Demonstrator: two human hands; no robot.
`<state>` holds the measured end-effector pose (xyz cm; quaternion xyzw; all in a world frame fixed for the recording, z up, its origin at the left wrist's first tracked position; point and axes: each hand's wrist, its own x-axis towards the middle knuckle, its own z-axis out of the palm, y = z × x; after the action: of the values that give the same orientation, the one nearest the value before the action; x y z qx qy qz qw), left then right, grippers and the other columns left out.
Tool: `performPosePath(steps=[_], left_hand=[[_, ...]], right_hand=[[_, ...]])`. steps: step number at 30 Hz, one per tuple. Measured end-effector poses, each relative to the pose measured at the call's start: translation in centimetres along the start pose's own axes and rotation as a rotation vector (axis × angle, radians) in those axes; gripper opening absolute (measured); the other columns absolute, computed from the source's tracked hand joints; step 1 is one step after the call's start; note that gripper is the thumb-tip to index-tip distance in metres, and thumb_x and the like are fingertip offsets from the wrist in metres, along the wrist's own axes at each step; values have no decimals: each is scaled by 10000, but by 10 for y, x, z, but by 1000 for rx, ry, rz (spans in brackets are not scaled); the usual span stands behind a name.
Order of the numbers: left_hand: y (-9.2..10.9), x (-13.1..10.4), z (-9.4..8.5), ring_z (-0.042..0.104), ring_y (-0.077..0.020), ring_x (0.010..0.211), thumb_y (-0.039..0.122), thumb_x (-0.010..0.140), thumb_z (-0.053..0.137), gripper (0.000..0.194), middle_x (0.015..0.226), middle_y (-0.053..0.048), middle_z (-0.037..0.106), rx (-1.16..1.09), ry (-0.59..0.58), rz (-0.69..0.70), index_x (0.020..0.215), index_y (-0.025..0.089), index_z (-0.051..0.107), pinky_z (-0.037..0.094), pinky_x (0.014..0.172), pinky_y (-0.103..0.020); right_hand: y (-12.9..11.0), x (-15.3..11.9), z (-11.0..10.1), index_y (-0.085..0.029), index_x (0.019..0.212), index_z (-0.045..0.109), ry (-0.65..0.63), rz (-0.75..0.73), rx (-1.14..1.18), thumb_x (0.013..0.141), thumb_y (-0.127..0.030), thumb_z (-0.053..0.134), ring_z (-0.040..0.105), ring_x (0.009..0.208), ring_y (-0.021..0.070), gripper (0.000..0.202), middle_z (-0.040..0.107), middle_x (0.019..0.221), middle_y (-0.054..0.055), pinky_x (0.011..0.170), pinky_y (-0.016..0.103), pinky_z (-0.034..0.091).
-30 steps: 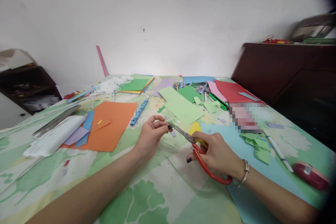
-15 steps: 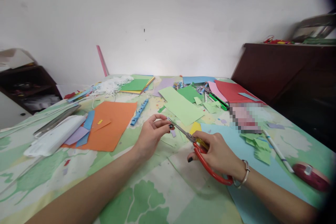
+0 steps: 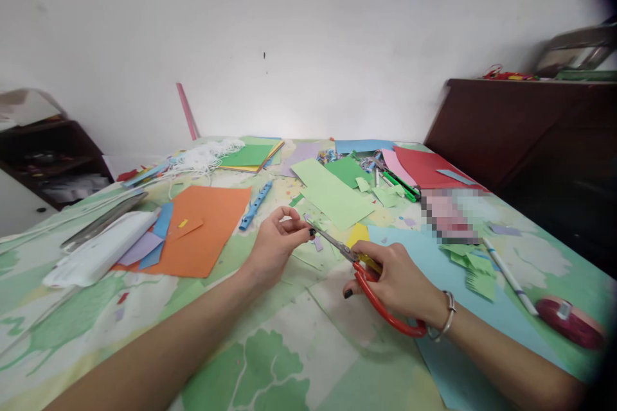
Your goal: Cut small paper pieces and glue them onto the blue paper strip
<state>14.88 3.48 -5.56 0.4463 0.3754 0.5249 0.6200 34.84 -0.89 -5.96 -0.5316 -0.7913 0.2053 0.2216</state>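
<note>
Fingertips of my left hand point(image 3: 274, 249) are pinched together over the middle of the table, right by the tips of the scissors point(image 3: 388, 312). Whatever sits in that pinch is too small to make out. My right hand point(image 3: 402, 279) grips the scissors by their red handles, and the blades point up and left at my left fingers. Just beyond them lies a sheet of light green paper point(image 3: 332, 196). A small purple scrap point(image 3: 318, 243) rests under the blades, and a light blue sheet point(image 3: 475, 334) spreads beneath my right forearm.
Orange paper point(image 3: 216, 231), a blue flute-shaped object point(image 3: 256, 205) and a white packet point(image 3: 103, 247) lie on the left. Green scraps point(image 3: 475, 266), a white pen point(image 3: 511, 276) and a dark red object point(image 3: 569, 322) are on the right. White string point(image 3: 207, 157) is heaped at the back.
</note>
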Motion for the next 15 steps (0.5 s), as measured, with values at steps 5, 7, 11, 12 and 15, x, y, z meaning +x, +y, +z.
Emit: performPosePath(steps=[5,7,11,12,15], left_hand=[[1,2,-3,546,-97,640,104,573,692,313,653,27,604,45,2,0,734,187,436,401,657,-232],[1,4,-4,548,-97,636,98,572,683,315,659,27,605,69,-7,11,736,190,431,403,651,-233],[4,6,-7,556,-105,624,101,561,681,329,682,15,614,118,-40,30,689,192,391,412,640,-244],[5,6,-8,555,-106,621,102,560,680,333,683,12,616,131,-54,32,675,192,381,412,634,-243],[8,7,-9,557,-112,620,104,566,671,335,674,7,619,174,-86,39,652,194,360,405,609,-240]], right_hand=[[1,0,0,-201,736,515,-1,-25,-20,698,-397,604,271,419,81,218,336,423,-89,447,203,241],[2,0,-1,-201,747,523,-4,-37,-28,702,-407,602,264,417,80,225,332,424,-90,451,203,244],[3,1,-2,-202,742,527,-11,-57,-23,693,-456,610,253,409,78,272,318,417,-92,450,203,246],[3,1,-3,-202,740,529,-13,-59,-22,686,-474,617,255,408,78,291,317,417,-92,449,204,247],[3,1,-4,-201,747,537,-11,-63,-28,674,-503,626,261,412,80,323,316,420,-92,448,205,251]])
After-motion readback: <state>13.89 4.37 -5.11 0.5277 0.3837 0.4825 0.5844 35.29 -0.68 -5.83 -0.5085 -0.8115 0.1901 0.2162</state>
